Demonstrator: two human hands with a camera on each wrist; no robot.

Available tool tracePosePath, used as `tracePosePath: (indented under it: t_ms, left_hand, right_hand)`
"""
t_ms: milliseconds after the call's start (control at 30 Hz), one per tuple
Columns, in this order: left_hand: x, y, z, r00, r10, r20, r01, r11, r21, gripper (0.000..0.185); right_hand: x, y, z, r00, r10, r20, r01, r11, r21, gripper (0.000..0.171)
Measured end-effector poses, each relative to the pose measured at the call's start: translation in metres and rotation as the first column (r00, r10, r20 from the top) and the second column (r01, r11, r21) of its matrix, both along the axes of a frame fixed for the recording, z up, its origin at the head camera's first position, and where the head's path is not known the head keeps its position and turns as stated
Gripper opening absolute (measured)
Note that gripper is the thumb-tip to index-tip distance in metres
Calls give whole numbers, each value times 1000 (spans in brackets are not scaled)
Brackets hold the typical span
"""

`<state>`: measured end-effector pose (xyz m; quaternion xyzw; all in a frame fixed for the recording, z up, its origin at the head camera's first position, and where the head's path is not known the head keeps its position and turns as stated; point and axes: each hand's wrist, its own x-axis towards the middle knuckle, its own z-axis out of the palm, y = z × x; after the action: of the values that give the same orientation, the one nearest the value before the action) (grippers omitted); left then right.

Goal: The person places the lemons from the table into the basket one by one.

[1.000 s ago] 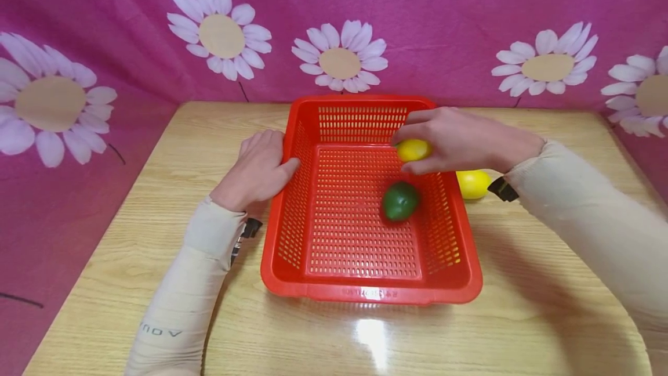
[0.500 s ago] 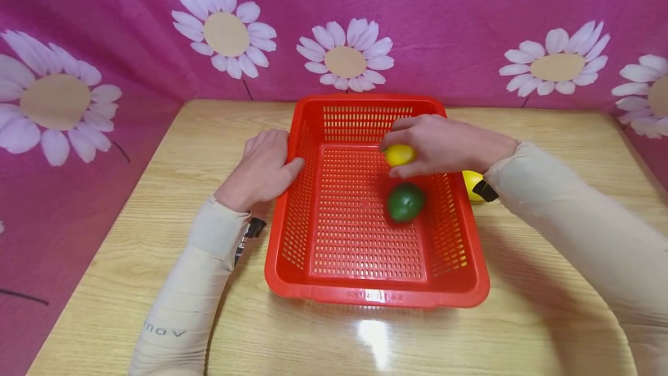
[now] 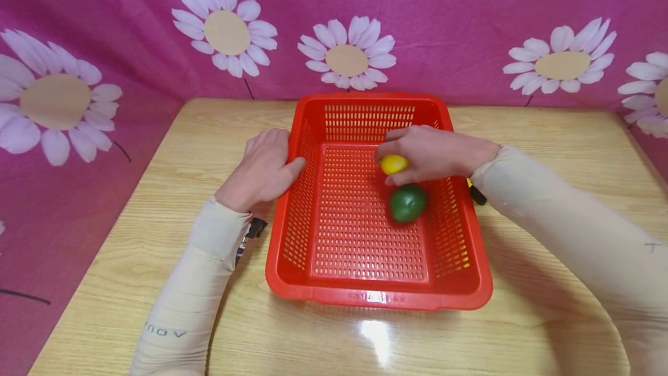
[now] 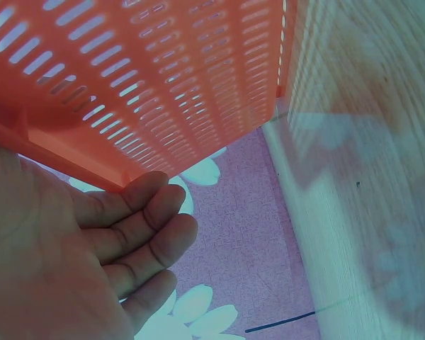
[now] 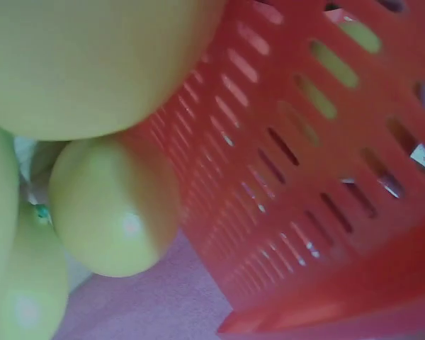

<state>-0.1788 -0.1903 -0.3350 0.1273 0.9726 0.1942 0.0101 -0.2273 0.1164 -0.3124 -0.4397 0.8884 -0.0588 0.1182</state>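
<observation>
A red plastic basket (image 3: pixel 369 248) with slotted sides stands on the wooden table. My left hand (image 3: pixel 263 167) holds its left rim, thumb over the edge and fingers outside; the left wrist view shows those fingers (image 4: pixel 152 241) loosely bent beside the slotted wall. Inside the basket, my right hand (image 3: pixel 430 152) grips a lemon (image 3: pixel 394 164) between thumb and fingers. A dark green, rounded fruit (image 3: pixel 409 203) lies just nearer than that hand, at the basket's right side; its exact kind is unclear. The right wrist view shows no part of the hand.
Several yellow fruits, one of them a yellow ball-like fruit (image 5: pixel 117 205), sit outside the basket's right wall, mostly hidden by my right forearm (image 3: pixel 548 213) in the head view. A pink flowered cloth (image 3: pixel 443 28) hangs behind the table (image 3: pixel 224 318).
My right hand has moved left and toward me with the lemon, from over the right rim to inside the basket near the green fruit. The left hand stays on the rim.
</observation>
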Motion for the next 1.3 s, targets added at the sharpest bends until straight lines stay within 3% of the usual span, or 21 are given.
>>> tracePosePath:
  t_ms: [600,1300]
  left_hand:
    - [0,0,0,1000,0,7,0,1000,2,38]
    - [0,0,0,1000,-11,-1,11,1000,1,35]
  right_hand:
    - [-1,3,-14,999,29,16,-29,998,61,38]
    - [-1,4,-12,999,32,44,-34,998,50,27]
